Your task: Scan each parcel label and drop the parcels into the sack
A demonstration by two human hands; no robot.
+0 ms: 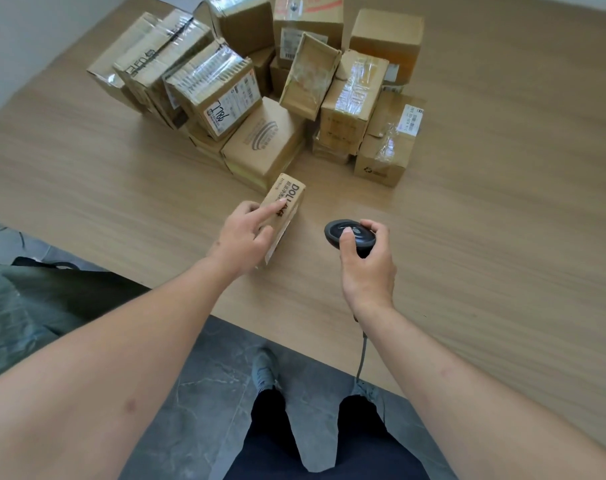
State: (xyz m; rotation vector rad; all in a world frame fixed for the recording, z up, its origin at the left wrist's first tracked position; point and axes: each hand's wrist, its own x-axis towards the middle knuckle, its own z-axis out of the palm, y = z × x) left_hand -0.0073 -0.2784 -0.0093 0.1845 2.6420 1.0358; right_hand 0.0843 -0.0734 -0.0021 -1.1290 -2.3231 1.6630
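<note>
Right hand (365, 265) grips scanner (350, 236); left hand (242, 233) holds small parcel (284, 213) just beside it.

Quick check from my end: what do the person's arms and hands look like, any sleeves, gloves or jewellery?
Both forearms are bare to the frame's lower edge, with no sleeves in view. The left hand and right hand wear no gloves; no rings, watch or wristbands show.
</note>
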